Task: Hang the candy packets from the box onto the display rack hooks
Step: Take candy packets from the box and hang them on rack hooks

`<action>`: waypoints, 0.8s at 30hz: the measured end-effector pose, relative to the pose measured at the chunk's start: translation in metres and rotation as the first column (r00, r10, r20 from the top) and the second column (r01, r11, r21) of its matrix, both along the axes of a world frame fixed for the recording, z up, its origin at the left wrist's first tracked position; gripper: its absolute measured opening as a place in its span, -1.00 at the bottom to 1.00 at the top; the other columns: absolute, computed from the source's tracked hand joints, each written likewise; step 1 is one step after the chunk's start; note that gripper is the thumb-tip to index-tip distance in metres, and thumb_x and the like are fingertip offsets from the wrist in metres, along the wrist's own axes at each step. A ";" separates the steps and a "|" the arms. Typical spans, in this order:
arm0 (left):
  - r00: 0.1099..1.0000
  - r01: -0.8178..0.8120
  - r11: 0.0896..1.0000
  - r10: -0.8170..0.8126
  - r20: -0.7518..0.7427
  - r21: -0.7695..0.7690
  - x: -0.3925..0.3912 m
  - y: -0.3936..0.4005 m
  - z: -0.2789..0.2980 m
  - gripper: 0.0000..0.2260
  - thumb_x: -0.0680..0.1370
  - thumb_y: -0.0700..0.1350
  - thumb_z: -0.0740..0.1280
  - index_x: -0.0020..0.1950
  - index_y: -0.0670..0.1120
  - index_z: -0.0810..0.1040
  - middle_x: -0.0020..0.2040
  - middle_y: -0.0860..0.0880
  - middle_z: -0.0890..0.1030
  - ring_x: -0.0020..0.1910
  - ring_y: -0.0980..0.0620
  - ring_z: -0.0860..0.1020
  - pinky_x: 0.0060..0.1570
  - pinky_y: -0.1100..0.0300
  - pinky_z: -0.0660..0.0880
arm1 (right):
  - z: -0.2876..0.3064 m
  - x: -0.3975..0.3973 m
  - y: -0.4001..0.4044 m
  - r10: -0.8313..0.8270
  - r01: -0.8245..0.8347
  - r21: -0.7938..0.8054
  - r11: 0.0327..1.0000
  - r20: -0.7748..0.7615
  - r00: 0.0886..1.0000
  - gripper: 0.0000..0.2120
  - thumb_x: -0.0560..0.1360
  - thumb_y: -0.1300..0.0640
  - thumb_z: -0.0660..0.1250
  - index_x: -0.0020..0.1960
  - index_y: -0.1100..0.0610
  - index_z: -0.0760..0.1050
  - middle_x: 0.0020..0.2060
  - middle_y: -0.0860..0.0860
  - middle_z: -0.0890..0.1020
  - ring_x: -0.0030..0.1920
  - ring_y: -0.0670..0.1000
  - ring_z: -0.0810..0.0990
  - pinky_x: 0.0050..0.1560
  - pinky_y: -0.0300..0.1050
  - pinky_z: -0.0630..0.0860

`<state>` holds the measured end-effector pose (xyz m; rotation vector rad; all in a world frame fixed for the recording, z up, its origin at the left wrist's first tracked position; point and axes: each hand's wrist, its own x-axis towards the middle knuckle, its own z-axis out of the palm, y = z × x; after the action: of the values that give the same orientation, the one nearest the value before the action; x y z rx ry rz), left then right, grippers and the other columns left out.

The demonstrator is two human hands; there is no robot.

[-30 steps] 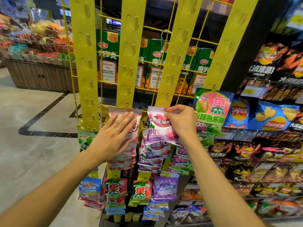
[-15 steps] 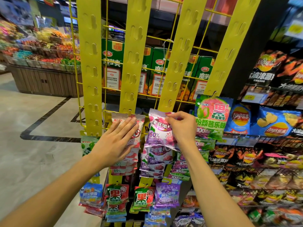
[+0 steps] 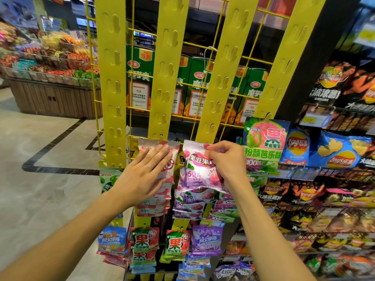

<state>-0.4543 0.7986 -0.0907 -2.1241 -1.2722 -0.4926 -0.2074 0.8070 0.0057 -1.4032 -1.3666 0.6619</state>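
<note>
My right hand (image 3: 228, 161) pinches the top right corner of a purple and pink candy packet (image 3: 197, 169), holding it against the lower part of a yellow hook strip (image 3: 223, 78). My left hand (image 3: 142, 175) lies flat with straight fingers on a white and red candy packet (image 3: 172, 151) that hangs on the neighbouring yellow strip (image 3: 166, 67). Under both hands several more packets (image 3: 190, 203) hang in overlapping stacks. The box is not in view.
Two more yellow strips, one far left (image 3: 112, 78) and one right (image 3: 284, 67), have free hooks higher up. A green and pink packet (image 3: 263, 142) hangs on the right strip. Chip bags (image 3: 341, 151) fill wire shelves at right. Green cartons (image 3: 140, 78) stand behind the yellow grid.
The view has tilted slightly, so rack and hands sit lower in frame. My right hand has nudged the purple packet up toward the strip. The left hand has stayed on the white packet.
</note>
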 end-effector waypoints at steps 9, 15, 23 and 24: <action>1.000 0.012 1.000 -0.012 0.006 0.010 -0.001 0.001 0.000 -0.36 0.65 0.17 0.09 0.64 -0.16 0.17 0.65 -0.17 0.15 0.64 -0.09 0.07 0.57 -0.10 0.06 | 0.000 0.010 -0.014 0.020 -0.029 0.107 0.994 0.082 0.996 -0.88 0.47 0.20 0.53 -0.21 0.09 0.62 -0.24 -0.07 0.64 -0.10 0.01 0.66 -0.03 0.10 0.62; 1.000 0.010 1.000 -0.010 -0.003 0.008 0.000 0.001 0.000 -0.37 0.66 0.17 0.07 0.64 -0.16 0.18 0.65 -0.17 0.16 0.64 -0.10 0.08 0.57 -0.10 0.06 | 0.011 0.002 0.000 0.006 -0.007 0.024 1.000 0.047 0.999 -0.81 0.47 0.24 0.53 -0.26 0.10 0.57 -0.27 -0.05 0.61 -0.18 0.02 0.62 -0.12 0.01 0.58; 1.000 0.004 1.000 -0.004 -0.010 0.001 -0.001 0.003 -0.001 -0.36 0.66 0.18 0.07 0.65 -0.15 0.16 0.65 -0.16 0.14 0.65 -0.08 0.03 0.58 -0.09 0.03 | 0.015 -0.001 0.012 0.009 -0.009 -0.016 1.000 -0.006 1.000 -0.74 0.45 0.29 0.51 -0.34 0.07 0.56 -0.38 -0.05 0.58 -0.42 -0.09 0.42 -0.35 -0.18 0.33; 1.000 0.002 1.000 -0.002 -0.013 0.001 -0.001 0.003 -0.001 -0.36 0.66 0.18 0.07 0.65 -0.14 0.15 0.65 -0.16 0.13 0.65 -0.08 0.02 0.58 -0.09 0.02 | 0.016 -0.001 0.013 0.009 -0.009 -0.017 1.000 -0.011 1.000 -0.72 0.45 0.30 0.51 -0.35 0.06 0.55 -0.41 -0.05 0.56 -0.44 -0.10 0.40 -0.37 -0.20 0.31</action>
<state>-0.4557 0.8017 -0.0920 -2.1242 -1.2628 -0.4792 -0.2080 0.8200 0.0213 -1.4058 -1.3618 0.6878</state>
